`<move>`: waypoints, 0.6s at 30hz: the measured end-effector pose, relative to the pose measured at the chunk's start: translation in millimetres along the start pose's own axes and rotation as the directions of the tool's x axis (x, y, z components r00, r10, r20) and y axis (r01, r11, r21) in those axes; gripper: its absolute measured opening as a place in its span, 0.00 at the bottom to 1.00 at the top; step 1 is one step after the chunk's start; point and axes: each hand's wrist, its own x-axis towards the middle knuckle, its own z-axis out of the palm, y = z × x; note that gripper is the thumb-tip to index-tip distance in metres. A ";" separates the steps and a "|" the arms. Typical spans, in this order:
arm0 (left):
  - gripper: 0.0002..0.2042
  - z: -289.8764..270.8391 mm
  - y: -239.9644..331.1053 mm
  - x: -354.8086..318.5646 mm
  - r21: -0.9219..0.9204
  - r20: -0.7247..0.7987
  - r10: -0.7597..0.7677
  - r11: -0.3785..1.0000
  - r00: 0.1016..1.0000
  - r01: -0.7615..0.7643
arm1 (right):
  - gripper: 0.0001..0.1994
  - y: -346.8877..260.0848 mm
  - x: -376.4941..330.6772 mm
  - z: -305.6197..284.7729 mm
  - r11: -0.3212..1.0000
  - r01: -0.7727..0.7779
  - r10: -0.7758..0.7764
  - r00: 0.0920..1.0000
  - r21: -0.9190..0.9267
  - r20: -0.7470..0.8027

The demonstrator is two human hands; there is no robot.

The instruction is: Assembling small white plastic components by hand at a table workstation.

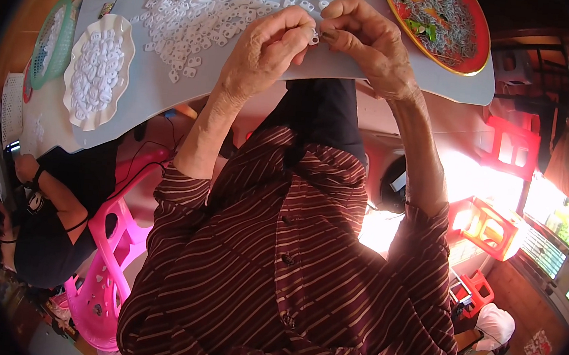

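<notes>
My left hand (268, 49) is closed in a pinch above the near edge of the grey table. A small white plastic piece (315, 38) shows at its fingertips. Close beside it my right hand (371, 48) is also pinched, thumb against forefinger; whatever it grips is too small to make out. Beyond my left hand spreads a heap of small white plastic pieces with holes (194, 14). Right of my right hand lies a red plate with a yellow rim (472, 25), holding many small grey metal-looking bits (447, 19) and some green and orange scraps.
A wavy-edged white dish (126, 69) of white oval pieces stands at the table's left, beside a green mesh basket (37, 64). Another person in black (57, 225) sits at left near a pink chair (101, 303). Red stools (486, 229) stand to the right.
</notes>
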 end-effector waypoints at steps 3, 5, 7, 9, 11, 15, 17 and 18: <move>0.07 -2.9 -0.4 1.5 0.049 0.061 0.026 0.998 0.998 -0.029 | 0.12 -0.7 -0.8 -1.5 1.000 -0.017 0.017 1.000 0.019 0.014; 0.07 -3.4 -1.6 1.9 0.039 0.067 0.028 0.999 0.997 -0.030 | 0.12 -0.8 -0.9 -0.4 1.000 -0.016 0.015 1.000 0.021 0.010; 0.07 -4.0 -2.2 1.5 0.029 0.072 0.030 0.999 0.997 -0.032 | 0.12 -0.1 -0.1 0.2 1.000 -0.014 0.013 1.000 0.023 0.008; 0.07 -3.4 -2.2 1.6 0.030 0.081 0.039 0.999 0.996 -0.041 | 0.12 0.9 -0.1 -1.0 0.999 -0.013 0.013 1.000 0.029 0.023; 0.07 -1.3 -0.6 0.6 0.039 0.068 0.039 0.998 0.997 -0.041 | 0.12 1.9 -0.3 -1.5 1.000 -0.007 0.006 1.000 0.030 0.024; 0.07 -1.0 0.6 -0.6 0.018 0.052 0.053 0.998 0.997 -0.054 | 0.09 2.6 -0.4 0.3 0.999 0.049 -0.049 0.999 -0.001 0.006; 0.07 -0.2 -2.1 -0.8 0.022 0.049 0.061 0.998 0.997 -0.062 | 0.07 7.1 0.7 -1.5 0.997 0.081 -0.081 0.997 -0.013 0.019; 0.07 0.2 -3.8 -1.3 0.027 0.046 0.069 0.997 0.997 -0.070 | 0.06 9.0 1.4 -2.1 0.993 0.113 -0.112 0.993 -0.024 0.031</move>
